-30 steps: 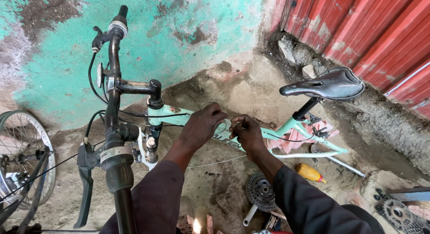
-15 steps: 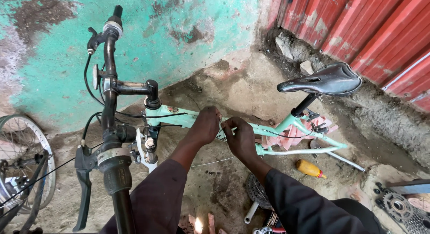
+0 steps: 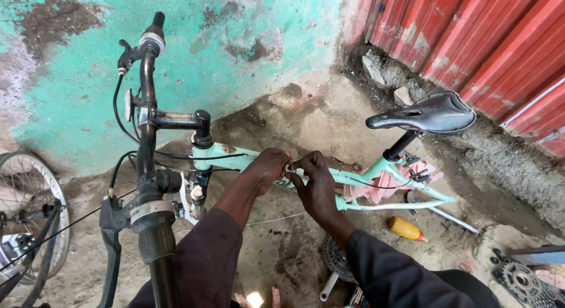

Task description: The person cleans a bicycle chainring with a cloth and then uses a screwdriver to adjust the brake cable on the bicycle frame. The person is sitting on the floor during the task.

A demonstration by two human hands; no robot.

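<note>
L hand (image 3: 268, 168) and R hand (image 3: 315, 181) meet on the mint top tube (image 3: 359, 177) of the bike frame, fingers curled and pinching something small between them, prob. a cable clip or fitting; too small to tell. A thin cable (image 3: 276, 219) sags below. Risk: the small part slips from the pinch and drops into the dirt floor (image 3: 306, 125). No containers in view; a yellow-handled screwdriver (image 3: 405, 228) and a sprocket (image 3: 335, 258) lie loose on the ground.
</note>
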